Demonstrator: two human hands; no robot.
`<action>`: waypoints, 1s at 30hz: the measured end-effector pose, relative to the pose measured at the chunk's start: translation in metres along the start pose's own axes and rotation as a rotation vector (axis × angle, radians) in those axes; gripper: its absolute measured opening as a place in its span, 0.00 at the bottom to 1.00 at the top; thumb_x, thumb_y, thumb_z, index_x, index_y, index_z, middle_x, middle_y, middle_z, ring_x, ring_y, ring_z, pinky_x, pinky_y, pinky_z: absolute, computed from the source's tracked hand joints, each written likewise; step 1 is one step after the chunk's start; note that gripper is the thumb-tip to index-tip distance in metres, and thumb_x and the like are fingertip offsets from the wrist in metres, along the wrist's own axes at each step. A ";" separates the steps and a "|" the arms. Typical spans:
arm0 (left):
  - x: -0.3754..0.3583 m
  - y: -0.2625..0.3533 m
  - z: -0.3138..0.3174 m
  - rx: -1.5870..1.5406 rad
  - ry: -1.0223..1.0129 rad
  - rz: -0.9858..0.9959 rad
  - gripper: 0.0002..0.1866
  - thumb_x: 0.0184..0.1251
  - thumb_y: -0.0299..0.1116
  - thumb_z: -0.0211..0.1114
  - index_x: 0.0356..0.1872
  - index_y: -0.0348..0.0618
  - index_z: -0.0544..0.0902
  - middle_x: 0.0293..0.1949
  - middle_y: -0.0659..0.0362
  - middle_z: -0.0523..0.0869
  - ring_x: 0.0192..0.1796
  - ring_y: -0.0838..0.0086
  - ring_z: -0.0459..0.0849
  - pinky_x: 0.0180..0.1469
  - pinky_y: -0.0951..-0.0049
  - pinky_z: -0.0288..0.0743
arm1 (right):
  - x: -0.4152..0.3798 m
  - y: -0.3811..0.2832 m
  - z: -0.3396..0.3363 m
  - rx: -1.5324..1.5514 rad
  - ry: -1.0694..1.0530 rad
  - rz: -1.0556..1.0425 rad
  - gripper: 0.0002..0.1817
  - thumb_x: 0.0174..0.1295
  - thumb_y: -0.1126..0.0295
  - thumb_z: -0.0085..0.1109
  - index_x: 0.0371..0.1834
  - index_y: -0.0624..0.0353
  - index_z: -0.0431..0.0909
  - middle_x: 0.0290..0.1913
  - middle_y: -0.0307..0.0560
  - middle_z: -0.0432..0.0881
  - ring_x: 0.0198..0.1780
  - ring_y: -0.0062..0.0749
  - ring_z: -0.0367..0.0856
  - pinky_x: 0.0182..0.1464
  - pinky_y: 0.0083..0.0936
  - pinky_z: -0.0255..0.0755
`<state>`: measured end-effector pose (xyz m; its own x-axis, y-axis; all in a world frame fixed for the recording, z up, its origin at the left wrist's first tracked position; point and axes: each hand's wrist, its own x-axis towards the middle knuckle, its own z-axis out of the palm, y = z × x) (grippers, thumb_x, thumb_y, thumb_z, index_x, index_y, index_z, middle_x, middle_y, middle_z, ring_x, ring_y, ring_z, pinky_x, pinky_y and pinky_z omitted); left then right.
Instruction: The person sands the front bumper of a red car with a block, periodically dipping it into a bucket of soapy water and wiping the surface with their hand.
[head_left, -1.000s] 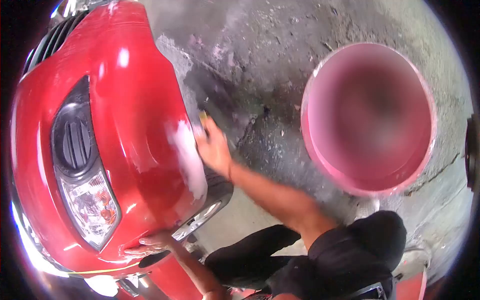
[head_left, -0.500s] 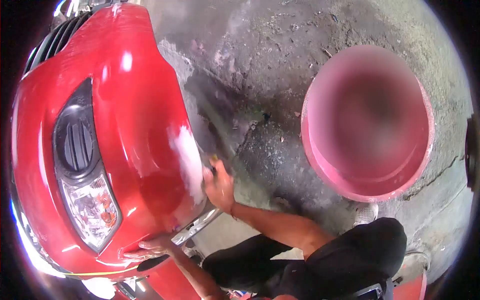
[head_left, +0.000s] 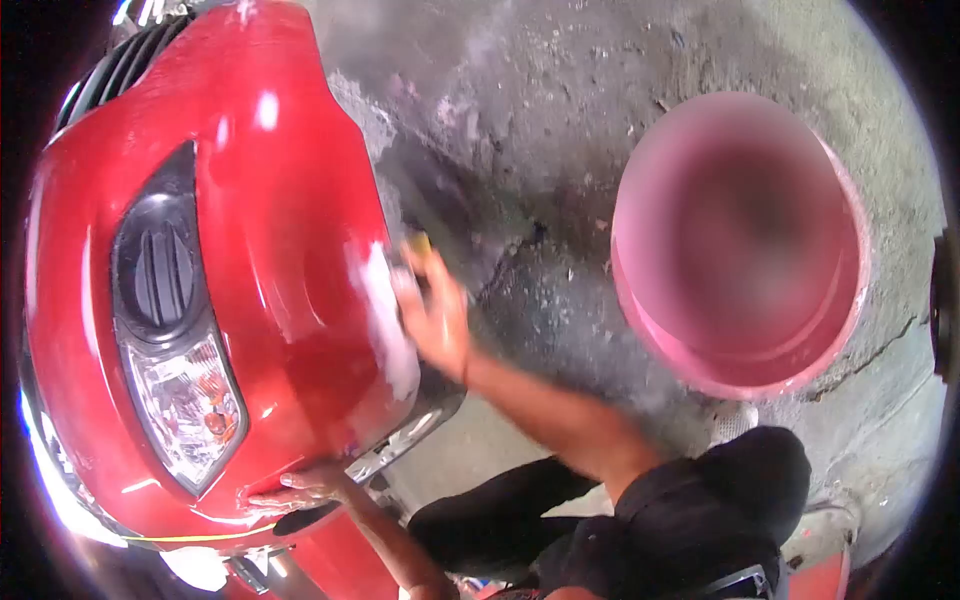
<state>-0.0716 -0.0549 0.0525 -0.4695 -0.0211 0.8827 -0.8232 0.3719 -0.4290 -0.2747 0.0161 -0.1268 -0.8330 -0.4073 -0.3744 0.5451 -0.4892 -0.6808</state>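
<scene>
A red car bumper (head_left: 290, 250) fills the left side, with a pale whitish patch (head_left: 385, 320) along its right edge. Beside the upper part of that patch is my right hand (head_left: 435, 315), its fingers closed round a small yellow and dark block (head_left: 418, 243). My left hand (head_left: 300, 488) lies with fingers spread on the bumper, below the headlight (head_left: 190, 410). A black fog-light housing (head_left: 155, 265) sits above the headlight.
A large pink tub (head_left: 740, 385) stands on the rough concrete floor (head_left: 540, 90) at the right. My dark-clad legs (head_left: 700, 500) are at the bottom. A black grille (head_left: 125, 70) shows at the upper left.
My right hand has moved up along the bumper's edge with the block, and more of the pale patch's lower part shows. My left hand stays at nearly the same place.
</scene>
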 end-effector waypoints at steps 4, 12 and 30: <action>0.003 -0.004 0.001 -0.007 0.018 0.071 0.40 0.78 0.59 0.40 0.77 0.33 0.57 0.78 0.38 0.52 0.80 0.45 0.48 0.78 0.38 0.39 | -0.039 0.028 -0.001 -0.013 0.078 -0.065 0.19 0.71 0.64 0.54 0.62 0.56 0.76 0.57 0.58 0.83 0.64 0.51 0.79 0.65 0.39 0.71; 0.003 -0.002 0.001 0.001 -0.018 0.029 0.42 0.78 0.60 0.37 0.78 0.33 0.55 0.79 0.38 0.52 0.80 0.45 0.48 0.78 0.39 0.38 | -0.056 0.034 -0.003 0.011 0.082 0.076 0.17 0.70 0.60 0.58 0.53 0.62 0.78 0.49 0.60 0.85 0.51 0.39 0.85 0.54 0.37 0.75; 0.000 -0.004 -0.002 -0.021 0.011 0.063 0.43 0.75 0.61 0.47 0.76 0.33 0.60 0.77 0.34 0.54 0.79 0.42 0.50 0.76 0.35 0.40 | -0.054 0.042 0.005 -0.026 0.112 0.252 0.16 0.68 0.59 0.58 0.51 0.57 0.75 0.41 0.61 0.84 0.45 0.57 0.83 0.51 0.44 0.74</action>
<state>-0.0678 -0.0542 0.0540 -0.5168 0.0134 0.8560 -0.7851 0.3912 -0.4801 -0.2068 0.0139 -0.1322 -0.6774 -0.4254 -0.6001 0.7351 -0.3627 -0.5728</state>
